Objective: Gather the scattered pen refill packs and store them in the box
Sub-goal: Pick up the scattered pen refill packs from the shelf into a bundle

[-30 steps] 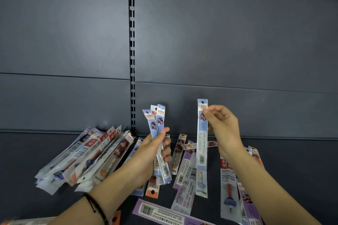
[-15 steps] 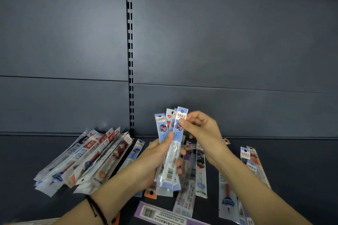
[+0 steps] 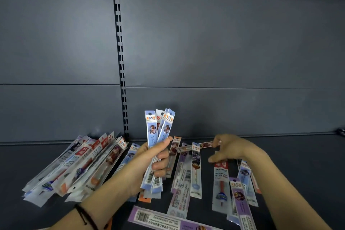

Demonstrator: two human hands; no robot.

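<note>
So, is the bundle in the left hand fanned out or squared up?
Fanned out: the bundle spreads at its tops above the left hand gripping it.

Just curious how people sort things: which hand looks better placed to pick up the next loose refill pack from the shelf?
Probably the right hand. It holds nothing, and its fingers are spread over the loose packs on the shelf. The left hand is occupied, gripping a bundle of packs upright.

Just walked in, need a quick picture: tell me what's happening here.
A person is collecting pen refill packs from a shelf. The left hand grips an upright bundle of packs; the right hand, fingers spread, reaches for a crosswise pack near the back. Others lie loose, with a pile at the left. No box is in view.
</note>
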